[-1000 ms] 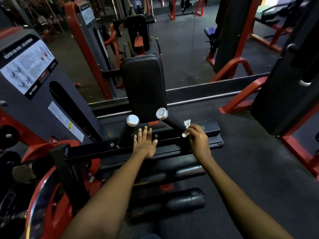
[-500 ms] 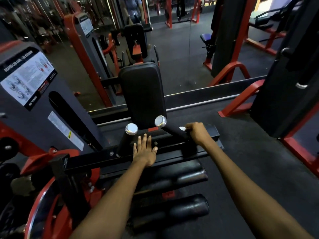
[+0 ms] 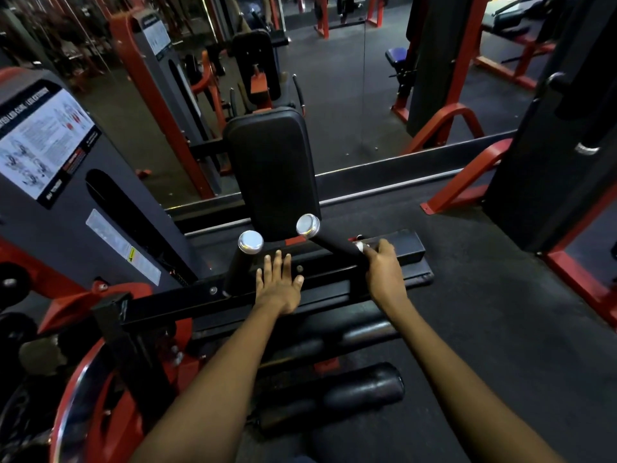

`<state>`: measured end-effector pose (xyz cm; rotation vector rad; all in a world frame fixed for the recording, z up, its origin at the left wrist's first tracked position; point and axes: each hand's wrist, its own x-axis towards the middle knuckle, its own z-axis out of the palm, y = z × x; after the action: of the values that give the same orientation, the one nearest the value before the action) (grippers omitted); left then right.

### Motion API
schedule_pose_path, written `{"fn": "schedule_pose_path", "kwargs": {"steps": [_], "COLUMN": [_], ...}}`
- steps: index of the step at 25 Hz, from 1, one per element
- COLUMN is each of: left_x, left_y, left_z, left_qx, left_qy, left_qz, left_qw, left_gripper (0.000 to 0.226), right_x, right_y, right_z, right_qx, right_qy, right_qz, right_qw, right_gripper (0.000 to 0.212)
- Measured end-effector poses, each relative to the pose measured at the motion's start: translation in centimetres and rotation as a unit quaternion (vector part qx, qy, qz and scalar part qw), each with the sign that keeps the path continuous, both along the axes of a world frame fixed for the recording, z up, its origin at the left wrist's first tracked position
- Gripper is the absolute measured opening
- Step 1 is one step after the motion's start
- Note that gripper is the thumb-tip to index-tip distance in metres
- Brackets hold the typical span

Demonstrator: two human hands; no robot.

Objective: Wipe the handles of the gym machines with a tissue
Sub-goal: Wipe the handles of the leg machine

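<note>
Two black handles with chrome end caps rise from the machine's frame, a left handle (image 3: 241, 262) and a right handle (image 3: 329, 240). My right hand (image 3: 384, 274) is wrapped around the lower part of the right handle, with a white tissue (image 3: 360, 246) pressed between its fingers and the grip; only a small bit of the tissue shows. My left hand (image 3: 277, 285) lies flat with straight fingers on the black crossbar (image 3: 187, 300), just right of the left handle.
A black back pad (image 3: 272, 172) stands behind the handles. The grey weight housing with an instruction label (image 3: 43, 145) is on the left. Black foam rollers (image 3: 330, 396) lie below my arms. Red frames (image 3: 467, 182) and a dark column stand on the right.
My right hand has closed over the tissue on the right handle and slid down it, so less tissue shows. My left hand has stayed on the crossbar.
</note>
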<state>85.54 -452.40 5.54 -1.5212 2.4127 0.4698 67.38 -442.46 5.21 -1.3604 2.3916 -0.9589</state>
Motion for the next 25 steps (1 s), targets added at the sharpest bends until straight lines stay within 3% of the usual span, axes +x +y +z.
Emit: {"fn": "schedule_pose_path", "kwargs": {"steps": [3,6,8,10,13,15,17,19,21,25], "left_x": [0.0,-0.1,0.0,0.1,0.0,0.0,0.0,0.0,0.0,0.1], "left_y": [-0.1,-0.2,-0.1,0.0,0.0,0.0,-0.1,0.0,0.1,0.2], "left_z": [-0.1,-0.3,-0.3,-0.3,-0.2,-0.1,-0.1,0.0,0.2,0.1], "left_qx": [-0.004,-0.007,-0.012,-0.014,-0.013,-0.016,-0.016,-0.016,-0.011,-0.010], "left_qy": [-0.001,0.002,0.003,0.001,-0.001,0.000,0.004,0.002,0.003,0.003], "left_qz": [0.000,-0.001,-0.001,-0.001,-0.002,-0.001,0.000,-0.001,0.001,0.001], "left_qw": [1.000,1.000,1.000,1.000,1.000,1.000,1.000,1.000,1.000,1.000], "left_gripper": [0.062,0.061,0.062,0.062,0.062,0.062,0.062,0.062,0.062,0.061], "right_x": [0.8,-2.8,-5.2,-3.7,0.3,-0.3,-2.3,-3.4,-3.7,-4.1], "right_y": [2.4,2.2,1.2,0.6,1.2,1.5,0.1,-2.1,-3.0,0.4], "right_z": [0.8,2.3,2.2,1.6,-0.9,-0.3,1.3,2.5,2.4,0.5], "right_qx": [-0.030,-0.080,-0.069,-0.033,-0.028,-0.015,0.002,0.016,0.055,0.055], "right_qy": [0.009,0.018,-0.014,-0.040,0.066,0.057,0.007,-0.031,-0.007,0.060], "right_qz": [-0.026,-0.165,-0.240,-0.183,-0.016,-0.012,-0.081,-0.005,0.116,0.087], "right_qw": [0.999,0.983,0.968,0.982,0.997,0.998,0.997,0.999,0.992,0.993], "right_gripper": [0.028,0.033,0.020,0.007,0.009,0.014,0.018,0.025,0.037,0.029]}}
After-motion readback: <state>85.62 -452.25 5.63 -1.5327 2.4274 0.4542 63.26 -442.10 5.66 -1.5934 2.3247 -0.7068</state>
